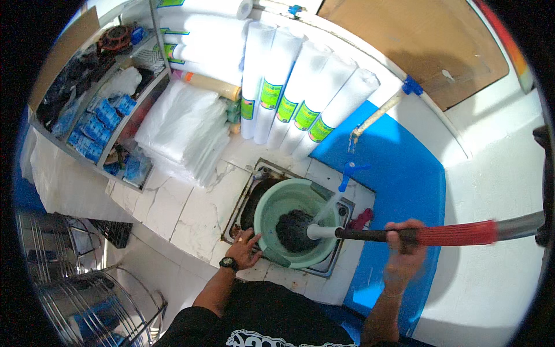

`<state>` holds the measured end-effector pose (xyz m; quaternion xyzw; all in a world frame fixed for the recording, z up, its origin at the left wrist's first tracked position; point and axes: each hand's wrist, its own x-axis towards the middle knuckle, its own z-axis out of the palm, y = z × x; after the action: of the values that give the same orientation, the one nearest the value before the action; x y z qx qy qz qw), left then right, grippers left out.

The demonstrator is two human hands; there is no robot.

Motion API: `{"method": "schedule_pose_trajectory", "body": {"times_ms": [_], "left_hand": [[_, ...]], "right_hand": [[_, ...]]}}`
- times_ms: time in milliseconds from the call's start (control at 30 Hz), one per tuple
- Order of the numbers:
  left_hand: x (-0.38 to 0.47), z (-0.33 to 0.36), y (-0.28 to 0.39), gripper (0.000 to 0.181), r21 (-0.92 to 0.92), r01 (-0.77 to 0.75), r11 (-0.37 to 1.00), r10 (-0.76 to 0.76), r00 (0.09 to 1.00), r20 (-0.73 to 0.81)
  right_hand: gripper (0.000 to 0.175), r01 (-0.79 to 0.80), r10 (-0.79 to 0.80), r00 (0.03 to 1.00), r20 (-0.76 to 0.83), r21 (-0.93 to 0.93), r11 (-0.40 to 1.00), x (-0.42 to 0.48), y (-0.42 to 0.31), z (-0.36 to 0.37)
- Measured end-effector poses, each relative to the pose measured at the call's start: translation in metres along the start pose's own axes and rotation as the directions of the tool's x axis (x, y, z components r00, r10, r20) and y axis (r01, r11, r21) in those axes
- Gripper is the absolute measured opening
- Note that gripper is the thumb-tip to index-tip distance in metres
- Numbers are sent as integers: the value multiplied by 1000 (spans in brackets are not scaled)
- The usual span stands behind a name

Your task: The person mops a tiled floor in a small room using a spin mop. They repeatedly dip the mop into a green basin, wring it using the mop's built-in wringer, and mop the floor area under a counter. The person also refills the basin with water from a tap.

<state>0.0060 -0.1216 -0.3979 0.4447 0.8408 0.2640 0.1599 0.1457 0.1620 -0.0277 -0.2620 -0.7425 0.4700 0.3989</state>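
A pale green plastic basin [264, 212] sits over a metal sink [338, 260] set into the tiled counter. Inside it lies a dark, wet mop head [292, 232], joined to a white socket [321, 232]. My right hand [403, 256] is closed around the dark section of the mop handle [368, 235], just below its ribbed red grip [457, 233]. From the blue tap [347, 173] a stream of water [327, 207] runs into the basin. My left hand [245, 251], with a black watch on the wrist, holds the basin's near-left rim.
Several white wrapped rolls [271, 86] lean against the wall behind the sink. Stacked clear plastic packs [182, 117] stand left of them, beside a shelf unit [104, 108]. Metal-framed stools [99, 303] are at lower left. A dark red cloth [362, 219] lies right of the sink.
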Motion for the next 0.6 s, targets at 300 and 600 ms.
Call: {"method": "schedule_pose_trajectory", "body": {"times_ms": [300, 600], "left_hand": [[0, -1, 2, 94, 0, 8, 1000, -8, 999, 38], [2, -3, 3, 85, 7, 5, 1000, -6, 999, 38]], "right_hand": [[39, 37, -20, 978, 208, -80, 996, 2, -4, -9], [58, 95, -112, 983, -148, -113, 989, 13, -23, -17]]}}
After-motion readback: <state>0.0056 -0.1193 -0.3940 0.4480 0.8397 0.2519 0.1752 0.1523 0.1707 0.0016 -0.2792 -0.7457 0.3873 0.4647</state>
